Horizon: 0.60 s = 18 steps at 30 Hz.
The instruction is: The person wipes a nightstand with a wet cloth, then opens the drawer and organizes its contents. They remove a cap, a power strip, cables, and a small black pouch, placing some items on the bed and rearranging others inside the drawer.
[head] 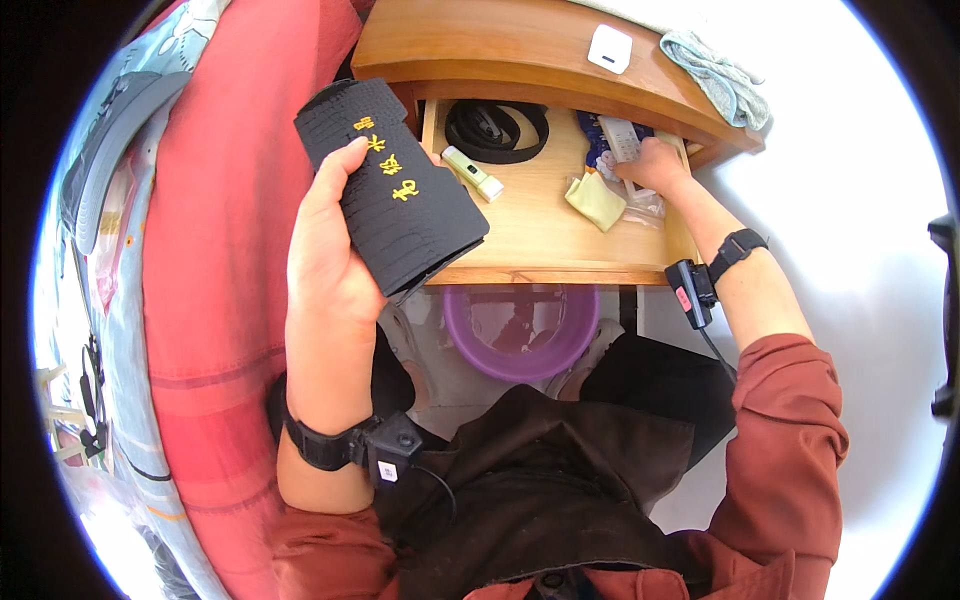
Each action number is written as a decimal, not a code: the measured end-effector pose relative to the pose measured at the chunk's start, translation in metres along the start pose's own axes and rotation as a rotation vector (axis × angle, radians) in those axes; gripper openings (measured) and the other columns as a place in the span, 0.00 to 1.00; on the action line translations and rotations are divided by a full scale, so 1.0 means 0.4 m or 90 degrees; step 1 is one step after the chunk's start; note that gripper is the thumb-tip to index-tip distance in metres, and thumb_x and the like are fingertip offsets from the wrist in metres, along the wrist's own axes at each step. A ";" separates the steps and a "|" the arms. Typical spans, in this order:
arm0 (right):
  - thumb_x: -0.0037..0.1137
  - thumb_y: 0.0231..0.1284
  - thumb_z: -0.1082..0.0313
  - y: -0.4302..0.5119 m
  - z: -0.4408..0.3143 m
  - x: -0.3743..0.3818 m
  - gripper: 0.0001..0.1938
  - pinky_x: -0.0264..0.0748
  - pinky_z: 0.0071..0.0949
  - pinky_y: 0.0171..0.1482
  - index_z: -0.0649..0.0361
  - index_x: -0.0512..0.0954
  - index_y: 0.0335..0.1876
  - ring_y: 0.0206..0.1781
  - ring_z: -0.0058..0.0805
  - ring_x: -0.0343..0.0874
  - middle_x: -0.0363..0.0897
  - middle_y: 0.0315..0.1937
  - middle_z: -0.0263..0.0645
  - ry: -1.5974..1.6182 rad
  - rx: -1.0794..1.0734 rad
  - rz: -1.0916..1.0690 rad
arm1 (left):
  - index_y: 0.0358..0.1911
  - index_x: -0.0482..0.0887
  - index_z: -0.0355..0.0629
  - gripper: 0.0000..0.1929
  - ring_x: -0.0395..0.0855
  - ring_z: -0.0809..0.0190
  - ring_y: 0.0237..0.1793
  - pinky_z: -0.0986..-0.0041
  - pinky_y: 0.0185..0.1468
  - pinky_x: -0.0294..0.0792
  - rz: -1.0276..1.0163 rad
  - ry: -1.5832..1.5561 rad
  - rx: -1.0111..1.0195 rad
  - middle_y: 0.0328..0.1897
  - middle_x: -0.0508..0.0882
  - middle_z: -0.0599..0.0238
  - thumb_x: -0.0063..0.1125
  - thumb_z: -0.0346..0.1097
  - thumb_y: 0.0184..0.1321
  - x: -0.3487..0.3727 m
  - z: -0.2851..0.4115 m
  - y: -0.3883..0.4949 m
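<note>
My left hand (334, 225) holds a black case with a crocodile-like texture (405, 202), its thumb across the top face. The case bears yellow writing and is tilted above the drawer's left side. My right hand (654, 166) reaches into the right back corner of an open wooden drawer (525, 232). Its fingers are at a small white panel-like object (619, 138); whether they grip it is hidden. Beside them lie a dark blue printed packet (592, 135), a folded pale yellow cloth (596, 201) and a clear plastic bag (645, 210).
A coiled black belt (495, 131) and a pale green flashlight (472, 174) lie in the drawer. On the wooden top (480, 45) are a white square device (610, 49) and a grey-green cloth (716, 79). A purple basin (521, 360) stands below; a red-covered bed (225, 262) is left.
</note>
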State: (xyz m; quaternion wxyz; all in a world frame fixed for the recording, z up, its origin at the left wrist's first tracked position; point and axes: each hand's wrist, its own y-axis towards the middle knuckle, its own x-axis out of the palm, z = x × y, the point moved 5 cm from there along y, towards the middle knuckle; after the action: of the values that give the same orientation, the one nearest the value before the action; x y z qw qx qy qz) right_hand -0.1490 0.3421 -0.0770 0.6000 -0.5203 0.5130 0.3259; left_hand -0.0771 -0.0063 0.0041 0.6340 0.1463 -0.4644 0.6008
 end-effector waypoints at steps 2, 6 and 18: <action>0.62 0.37 0.43 -0.005 -0.009 -0.023 0.32 0.76 0.31 0.41 0.70 0.79 0.38 0.39 0.39 0.81 0.80 0.36 0.52 0.020 0.013 0.053 | 0.49 0.69 0.31 0.18 0.78 0.53 0.47 0.61 0.50 0.74 -0.019 -0.015 0.005 0.43 0.78 0.50 0.47 0.38 0.60 0.012 0.005 0.019; 0.61 0.46 0.52 -0.026 -0.100 0.004 0.18 0.54 0.22 0.15 0.61 0.75 0.23 0.15 0.17 0.57 0.60 0.14 0.27 0.347 0.033 -0.110 | 0.45 0.72 0.32 0.15 0.80 0.54 0.41 0.62 0.47 0.74 -0.006 -0.034 0.001 0.38 0.80 0.53 0.49 0.37 0.59 0.008 0.014 0.023; 0.58 0.49 0.58 0.039 -0.031 0.013 0.14 0.74 0.31 0.39 0.60 0.81 0.34 0.33 0.37 0.79 0.80 0.30 0.45 0.224 -0.131 0.076 | 0.46 0.71 0.30 0.17 0.79 0.54 0.44 0.64 0.50 0.72 -0.027 -0.037 0.042 0.41 0.80 0.51 0.47 0.37 0.60 0.011 0.045 0.008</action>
State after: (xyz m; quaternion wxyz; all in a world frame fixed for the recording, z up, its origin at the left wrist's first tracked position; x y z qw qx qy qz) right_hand -0.1656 0.3334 -0.0857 0.4242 -0.5967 0.6037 0.3155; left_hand -0.0881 -0.0163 0.0156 0.6279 0.1942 -0.4591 0.5977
